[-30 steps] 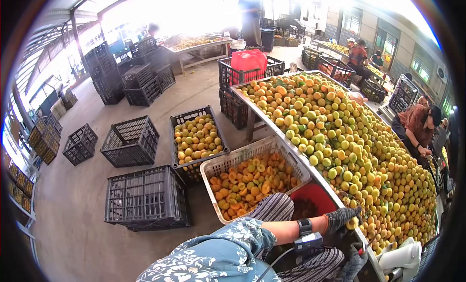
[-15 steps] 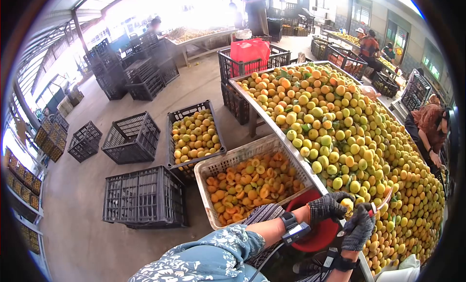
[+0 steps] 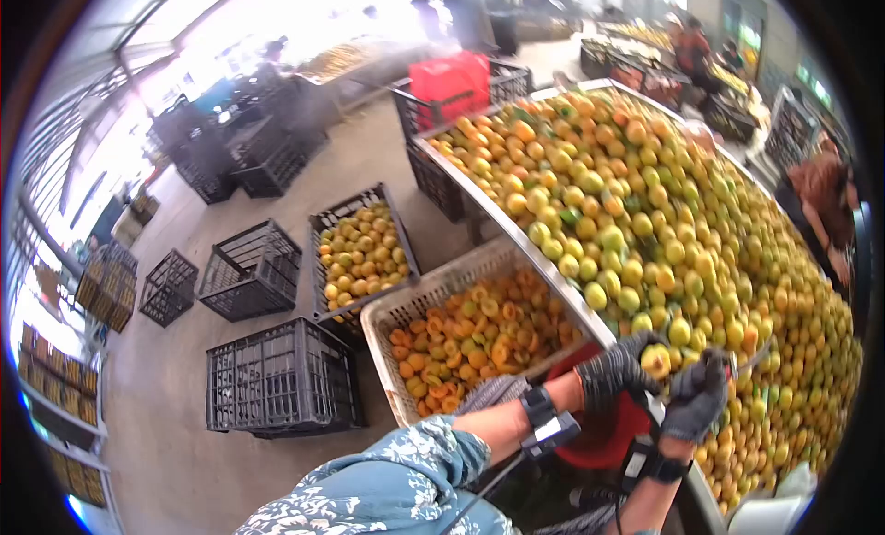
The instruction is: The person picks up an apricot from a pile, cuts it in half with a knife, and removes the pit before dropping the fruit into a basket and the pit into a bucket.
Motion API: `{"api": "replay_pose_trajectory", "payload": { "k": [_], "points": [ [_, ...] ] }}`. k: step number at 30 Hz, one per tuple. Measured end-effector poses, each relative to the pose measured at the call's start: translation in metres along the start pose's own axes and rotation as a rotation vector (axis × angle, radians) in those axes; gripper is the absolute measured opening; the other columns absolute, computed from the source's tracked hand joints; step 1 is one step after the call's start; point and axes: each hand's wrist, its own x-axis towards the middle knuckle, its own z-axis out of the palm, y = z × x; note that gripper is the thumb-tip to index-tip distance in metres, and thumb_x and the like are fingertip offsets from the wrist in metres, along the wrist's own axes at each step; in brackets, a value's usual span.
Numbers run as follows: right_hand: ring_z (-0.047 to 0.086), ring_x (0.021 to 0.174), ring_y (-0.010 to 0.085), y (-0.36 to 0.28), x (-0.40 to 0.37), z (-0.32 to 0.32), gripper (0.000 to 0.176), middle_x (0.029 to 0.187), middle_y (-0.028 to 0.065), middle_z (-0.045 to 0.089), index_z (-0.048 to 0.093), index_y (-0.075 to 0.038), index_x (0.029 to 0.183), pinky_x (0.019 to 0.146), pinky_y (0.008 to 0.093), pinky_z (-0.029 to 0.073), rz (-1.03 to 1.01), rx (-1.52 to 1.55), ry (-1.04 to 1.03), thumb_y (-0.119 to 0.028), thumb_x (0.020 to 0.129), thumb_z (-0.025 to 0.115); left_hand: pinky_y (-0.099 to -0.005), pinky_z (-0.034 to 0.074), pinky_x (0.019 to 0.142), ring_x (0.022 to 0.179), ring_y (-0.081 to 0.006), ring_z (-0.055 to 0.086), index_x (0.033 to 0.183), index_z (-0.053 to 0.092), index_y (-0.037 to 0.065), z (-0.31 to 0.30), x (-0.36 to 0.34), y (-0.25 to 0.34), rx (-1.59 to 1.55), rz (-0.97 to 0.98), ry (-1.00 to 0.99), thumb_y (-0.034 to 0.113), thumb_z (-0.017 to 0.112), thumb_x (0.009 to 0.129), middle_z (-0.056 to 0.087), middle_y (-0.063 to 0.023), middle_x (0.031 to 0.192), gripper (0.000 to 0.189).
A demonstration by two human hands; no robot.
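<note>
The left hand [image 3: 616,371], in a dark striped glove, grips a yellow-orange fruit [image 3: 655,361] at its fingertips, over the edge of the heaped table. Just beside it, the gloved right hand [image 3: 698,401] is closed around a knife [image 3: 760,354], whose blade points away from the held fruit, out over the pile of fruit [image 3: 664,222] (the grip hides most of the handle). Below the hands sits a red bucket [image 3: 604,447], partly covered by the forearms. A pale crate [image 3: 438,291] of cut fruit stands next to the table's metal rim [image 3: 553,282]; beyond it is a black crate [image 3: 369,300] of whole fruit, with an upturned crate [image 3: 281,378] nearby. Farther off, a red bag [image 3: 449,88] rests in another black crate, and a co-worker [image 3: 820,199] bends at the far right.
</note>
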Motion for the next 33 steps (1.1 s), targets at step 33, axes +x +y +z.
{"api": "replay_pose_trajectory", "payload": {
  "k": [33],
  "points": [
    [0.048, 0.046, 0.0054, -0.033, -0.013, 0.012, 0.016, 0.069, 0.0012, 0.06, 0.066, 0.0, 0.088, 0.04, 0.0186, 0.033, -0.233, -0.252, -0.044, -0.005, 0.074, 0.072, -0.0286, 0.047, 0.089, 0.1, -0.0126, 0.056, 0.118, 0.052, 0.004, 0.044, 0.0, -0.037, 0.117, 0.02, -0.168, 0.013, 0.082, 0.068, 0.06, -0.0054, 0.112, 0.059]
  ]
}}
